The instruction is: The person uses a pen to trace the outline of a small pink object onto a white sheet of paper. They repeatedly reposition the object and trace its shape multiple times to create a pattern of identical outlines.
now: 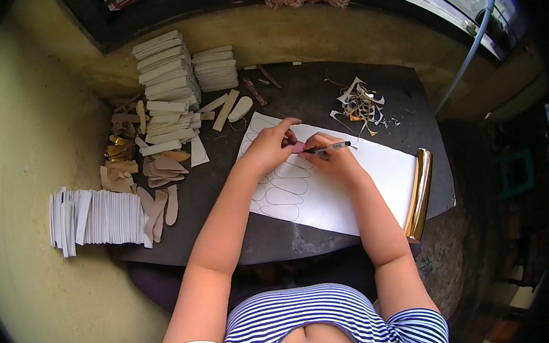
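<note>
My left hand (271,149) rests on a white sheet (377,166), its thumb and fingers bent and closed at a small pink piece (298,147). Much of that piece is hidden by both hands, so its full shape cannot be made out. My right hand (332,160) grips a pen (334,146), black with a clear barrel, its tip close beside the pink piece. Rows of rounded, sole-like outlines are drawn across the sheet's left part, some under my hands. The sheet's right end runs into a shiny gold roll (423,189).
At the left stand stacks of white strips (164,67), a long row of white pieces (101,216) and beige insole-shaped pieces (163,170). A white insole-shaped piece (240,108) lies past the sheet. Scraps (361,103) are heaped far right. Walls border the dark table (222,204).
</note>
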A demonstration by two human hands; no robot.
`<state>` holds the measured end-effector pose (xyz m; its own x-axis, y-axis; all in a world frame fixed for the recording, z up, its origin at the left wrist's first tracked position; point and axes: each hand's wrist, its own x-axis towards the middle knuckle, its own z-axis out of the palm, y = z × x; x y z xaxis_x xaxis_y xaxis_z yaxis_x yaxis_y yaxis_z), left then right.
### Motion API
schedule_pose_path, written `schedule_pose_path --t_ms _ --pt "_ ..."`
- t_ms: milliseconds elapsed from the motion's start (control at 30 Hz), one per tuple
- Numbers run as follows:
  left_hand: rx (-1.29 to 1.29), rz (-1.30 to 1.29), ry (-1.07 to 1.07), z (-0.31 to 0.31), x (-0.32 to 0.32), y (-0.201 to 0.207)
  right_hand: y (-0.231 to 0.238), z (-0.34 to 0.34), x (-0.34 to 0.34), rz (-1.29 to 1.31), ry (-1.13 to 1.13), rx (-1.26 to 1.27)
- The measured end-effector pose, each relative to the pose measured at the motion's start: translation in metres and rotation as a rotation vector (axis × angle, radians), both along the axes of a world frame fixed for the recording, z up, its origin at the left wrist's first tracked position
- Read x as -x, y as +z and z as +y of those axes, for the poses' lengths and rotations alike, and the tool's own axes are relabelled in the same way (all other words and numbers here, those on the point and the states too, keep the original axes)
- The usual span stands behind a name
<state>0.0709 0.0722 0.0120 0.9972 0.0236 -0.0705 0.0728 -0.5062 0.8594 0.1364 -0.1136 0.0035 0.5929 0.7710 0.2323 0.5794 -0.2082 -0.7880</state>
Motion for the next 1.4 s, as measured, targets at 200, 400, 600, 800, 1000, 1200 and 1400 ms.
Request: schedule_pose_path --t_ms 200,400,600,800,1000,1200,1400 --pt "-0.387 0.021 0.055 0.001 0.004 0.004 0.000 -0.002 0.000 0.063 0.018 -0.001" --pt "-0.423 0.178 0.079 0.004 0.004 0.008 0.009 -0.002 0.003 0.017 0.064 -0.017" --pt "-0.408 0.221 0.087 0.007 0.004 0.009 0.007 0.001 0.006 0.027 0.080 -0.093" --pt "-0.380 0.233 0.085 0.010 0.002 0.008 -0.002 0.009 0.006 -0.095 0.133 -0.153" --pt "-0.365 0.235 0.080 0.011 0.001 0.006 -0.001 0.012 0.006 -0.154 0.140 -0.143" --pt "-0.381 0.226 0.074 0.010 0.002 0.006 0.002 0.012 0.007 -0.280 0.130 -0.141" --pt "-0.409 0.219 0.074 0.010 0.002 0.003 0.004 0.010 0.007 -0.278 0.110 -0.125"
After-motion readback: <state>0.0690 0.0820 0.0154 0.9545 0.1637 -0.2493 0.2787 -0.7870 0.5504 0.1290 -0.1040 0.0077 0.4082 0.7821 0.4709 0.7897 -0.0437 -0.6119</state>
